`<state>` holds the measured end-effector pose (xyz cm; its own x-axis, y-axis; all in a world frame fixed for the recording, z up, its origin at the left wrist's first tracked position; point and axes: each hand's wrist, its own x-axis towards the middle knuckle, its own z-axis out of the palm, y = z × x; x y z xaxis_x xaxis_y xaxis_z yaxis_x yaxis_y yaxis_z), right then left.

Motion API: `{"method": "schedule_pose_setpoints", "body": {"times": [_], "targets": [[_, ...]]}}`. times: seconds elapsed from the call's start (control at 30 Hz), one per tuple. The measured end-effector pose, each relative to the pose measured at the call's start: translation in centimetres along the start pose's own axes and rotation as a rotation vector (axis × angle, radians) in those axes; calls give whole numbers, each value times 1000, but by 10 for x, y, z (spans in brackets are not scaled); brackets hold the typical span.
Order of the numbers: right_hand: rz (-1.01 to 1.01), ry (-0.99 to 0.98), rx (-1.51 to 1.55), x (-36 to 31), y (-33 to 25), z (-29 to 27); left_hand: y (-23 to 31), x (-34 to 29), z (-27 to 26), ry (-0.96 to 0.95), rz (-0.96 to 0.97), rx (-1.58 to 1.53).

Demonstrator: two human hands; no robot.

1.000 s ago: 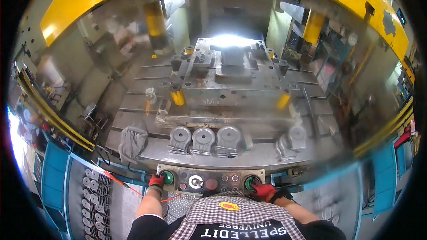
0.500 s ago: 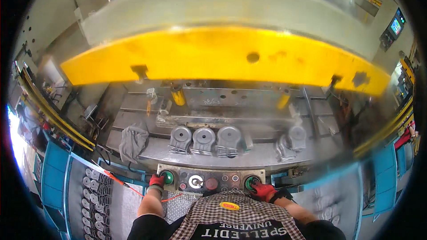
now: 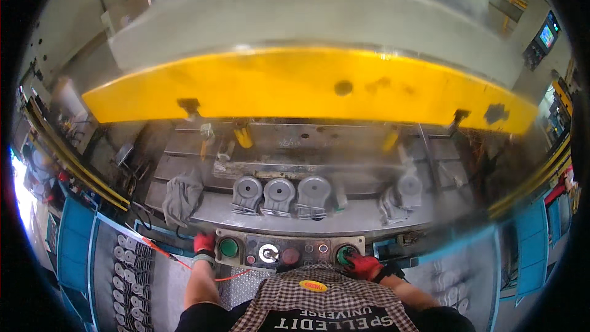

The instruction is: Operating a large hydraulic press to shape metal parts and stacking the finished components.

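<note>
My right hand (image 3: 365, 267), in a red glove, reaches its fingers onto the right green button (image 3: 346, 255) of the control panel (image 3: 258, 241). My left hand (image 3: 204, 245), gloved alike, is just left of the panel, apart from the left green button (image 3: 228, 247); its fingers are blurred. Beyond the panel, three grey metal parts with round heads (image 3: 278, 195) stand in a row on the press bed (image 3: 264, 224). More such parts (image 3: 408, 192) are farther right. Above them hangs the yellow beam (image 3: 295, 86) of the press, which hides part of the die.
A grey rag (image 3: 182, 198) lies on the bed's left end. Racks of similar metal parts (image 3: 126, 276) flank me, with blue panels (image 3: 78, 233) beside them. An orange cord (image 3: 178, 262) runs near my left forearm. A lit screen (image 3: 546, 36) is at the far right.
My left hand has come off the left green button and moved left and slightly up. The yellow beam sits a little lower. My right hand stays on its button.
</note>
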<state>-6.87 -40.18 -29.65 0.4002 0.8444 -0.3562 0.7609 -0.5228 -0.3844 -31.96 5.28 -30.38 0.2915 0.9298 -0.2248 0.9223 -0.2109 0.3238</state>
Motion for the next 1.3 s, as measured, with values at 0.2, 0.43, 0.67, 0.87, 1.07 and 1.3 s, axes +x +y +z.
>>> {"method": "schedule_pose_setpoints", "body": {"times": [0.2, 0.43, 0.67, 0.87, 1.07, 1.3], "targets": [[-102, 36, 62, 11, 23, 25, 228, -8, -147, 278, 671, -605], [91, 289, 509, -9, 4, 9, 473, 10, -140, 208, 859, -125], [469, 1019, 1041, -38, 40, 10, 546, 0, -114, 90, 632, 74], [283, 1172, 1742, -21, 38, -122, 527, 75, -138, -34, 843, -443], [144, 1169, 1618, 14, 75, -124, 417, 41, -186, -844, 999, -1366], [236, 1118, 1847, 17, 118, -106, 246, -32, -158, -628, 720, -1144]]}}
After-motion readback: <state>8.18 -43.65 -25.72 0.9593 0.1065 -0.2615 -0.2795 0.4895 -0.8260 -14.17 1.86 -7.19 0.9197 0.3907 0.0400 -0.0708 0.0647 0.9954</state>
